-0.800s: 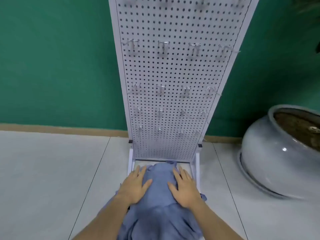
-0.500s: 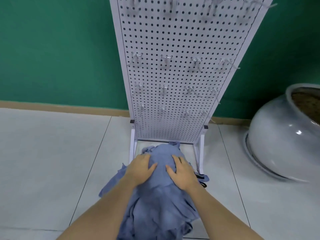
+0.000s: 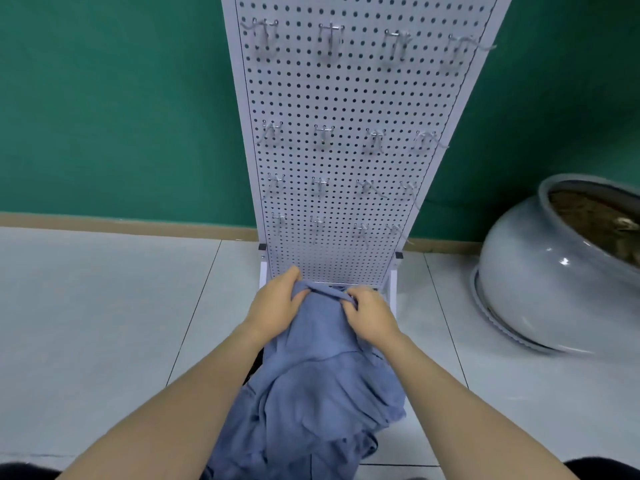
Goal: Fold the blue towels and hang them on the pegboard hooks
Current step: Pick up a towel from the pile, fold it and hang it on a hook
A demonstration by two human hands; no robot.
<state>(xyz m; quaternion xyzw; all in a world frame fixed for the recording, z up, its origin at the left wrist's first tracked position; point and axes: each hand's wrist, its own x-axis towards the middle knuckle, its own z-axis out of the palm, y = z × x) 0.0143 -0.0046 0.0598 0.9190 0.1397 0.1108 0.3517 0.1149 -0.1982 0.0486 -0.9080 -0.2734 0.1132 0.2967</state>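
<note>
I see both hands gripping the far edge of a crumpled blue towel [image 3: 311,382]: left hand [image 3: 275,303] and right hand [image 3: 370,313], fingers curled. The towel lies heaped on the floor [image 3: 104,306] at the white pegboard [image 3: 346,168] base.

We see a pale tiled floor [image 3: 104,306] carrying the white pegboard [image 3: 346,168] stand, a crumpled blue towel heap [image 3: 311,393] before it, and a grey glazed pot [image 3: 540,285], seemingly on a saucer.

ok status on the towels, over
Left hand and right hand both grip the top edge of the blue towel pile. Nothing folded yet, pegboard hooks bare. Nothing in the way.
</note>
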